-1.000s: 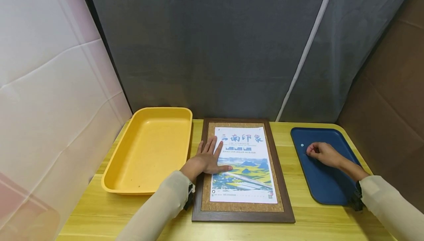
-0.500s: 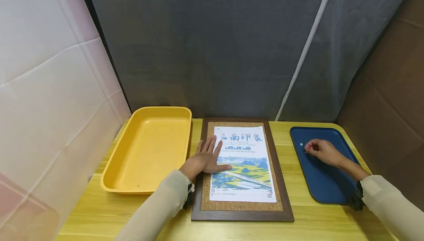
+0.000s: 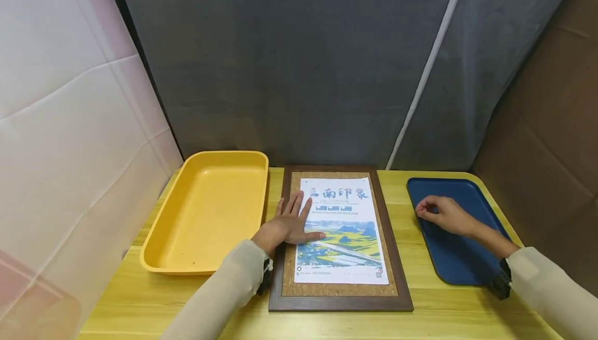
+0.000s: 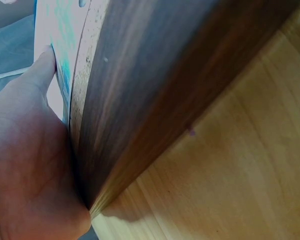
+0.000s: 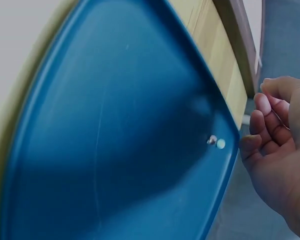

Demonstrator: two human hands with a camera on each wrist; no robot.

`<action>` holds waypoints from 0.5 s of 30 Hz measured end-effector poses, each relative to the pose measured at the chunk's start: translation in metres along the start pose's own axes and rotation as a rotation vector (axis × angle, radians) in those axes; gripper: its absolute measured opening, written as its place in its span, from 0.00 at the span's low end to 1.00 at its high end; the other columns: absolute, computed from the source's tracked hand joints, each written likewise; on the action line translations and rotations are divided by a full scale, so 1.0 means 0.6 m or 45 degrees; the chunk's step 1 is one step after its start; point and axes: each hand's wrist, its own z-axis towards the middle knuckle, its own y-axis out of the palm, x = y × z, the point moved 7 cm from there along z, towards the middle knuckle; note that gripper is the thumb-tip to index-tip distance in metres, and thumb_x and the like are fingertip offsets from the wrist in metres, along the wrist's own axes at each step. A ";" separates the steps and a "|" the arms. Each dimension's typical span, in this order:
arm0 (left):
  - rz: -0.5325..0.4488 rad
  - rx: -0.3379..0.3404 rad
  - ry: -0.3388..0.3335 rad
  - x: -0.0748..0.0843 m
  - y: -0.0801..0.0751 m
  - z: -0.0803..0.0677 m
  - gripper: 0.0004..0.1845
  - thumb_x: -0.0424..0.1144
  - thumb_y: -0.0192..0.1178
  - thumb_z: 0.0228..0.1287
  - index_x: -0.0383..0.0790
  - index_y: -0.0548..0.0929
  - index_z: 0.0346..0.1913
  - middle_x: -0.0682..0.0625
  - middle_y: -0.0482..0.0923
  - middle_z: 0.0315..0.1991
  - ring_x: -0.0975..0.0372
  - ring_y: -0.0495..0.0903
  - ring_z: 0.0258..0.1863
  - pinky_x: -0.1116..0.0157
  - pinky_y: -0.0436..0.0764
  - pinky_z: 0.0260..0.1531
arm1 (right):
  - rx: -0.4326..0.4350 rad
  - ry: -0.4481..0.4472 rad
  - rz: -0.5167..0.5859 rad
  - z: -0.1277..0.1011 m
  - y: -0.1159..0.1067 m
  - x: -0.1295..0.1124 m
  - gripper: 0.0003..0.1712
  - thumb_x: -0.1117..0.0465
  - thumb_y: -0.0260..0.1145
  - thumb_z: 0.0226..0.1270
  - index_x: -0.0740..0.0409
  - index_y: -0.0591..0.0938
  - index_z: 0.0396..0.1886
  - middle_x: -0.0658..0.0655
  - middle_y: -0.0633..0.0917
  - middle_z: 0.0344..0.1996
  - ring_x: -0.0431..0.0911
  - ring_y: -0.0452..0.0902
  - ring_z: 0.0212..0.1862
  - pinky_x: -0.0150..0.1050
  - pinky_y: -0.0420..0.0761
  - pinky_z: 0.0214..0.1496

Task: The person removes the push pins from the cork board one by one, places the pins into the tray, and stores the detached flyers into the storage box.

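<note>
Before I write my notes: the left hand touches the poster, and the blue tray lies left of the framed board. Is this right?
No: the blue tray lies right, not left, of the framed board, as the head view shows. The left hand does touch the poster.

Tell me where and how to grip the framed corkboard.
Likely pinch the framed corkboard by its frame's right rail, coming from the right: it lies flat, that raised straight edge is uncovered, and the left hand rests across the left rail.
</note>
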 end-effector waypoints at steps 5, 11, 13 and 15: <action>-0.003 -0.005 -0.005 -0.001 0.001 0.000 0.65 0.86 0.43 0.62 0.53 0.28 0.86 0.48 0.13 0.84 0.51 0.17 0.84 0.40 0.21 0.78 | -0.028 -0.038 0.049 0.002 0.008 -0.031 0.02 0.67 0.71 0.73 0.62 0.87 0.41 0.46 0.85 0.33 0.34 0.76 0.34 0.33 0.78 0.35; -0.014 0.001 -0.002 0.000 -0.001 -0.002 0.65 0.86 0.43 0.62 0.53 0.28 0.86 0.48 0.13 0.84 0.51 0.17 0.84 0.40 0.21 0.78 | -0.065 -0.110 0.075 0.002 0.019 -0.067 0.02 0.67 0.71 0.73 0.61 0.87 0.42 0.44 0.84 0.32 0.34 0.74 0.33 0.33 0.77 0.35; -0.014 -0.001 0.000 0.000 -0.002 -0.003 0.65 0.86 0.43 0.62 0.53 0.28 0.86 0.48 0.13 0.84 0.51 0.17 0.84 0.40 0.21 0.78 | -0.085 -0.138 0.081 0.002 0.023 -0.076 0.02 0.67 0.71 0.74 0.61 0.87 0.42 0.43 0.83 0.32 0.34 0.74 0.33 0.33 0.77 0.35; -0.017 -0.002 0.004 0.000 -0.003 -0.004 0.65 0.86 0.43 0.62 0.53 0.28 0.86 0.48 0.13 0.84 0.52 0.17 0.84 0.40 0.20 0.78 | -0.102 -0.158 0.087 0.001 0.028 -0.085 0.02 0.67 0.70 0.74 0.61 0.87 0.42 0.43 0.84 0.33 0.34 0.74 0.34 0.33 0.77 0.35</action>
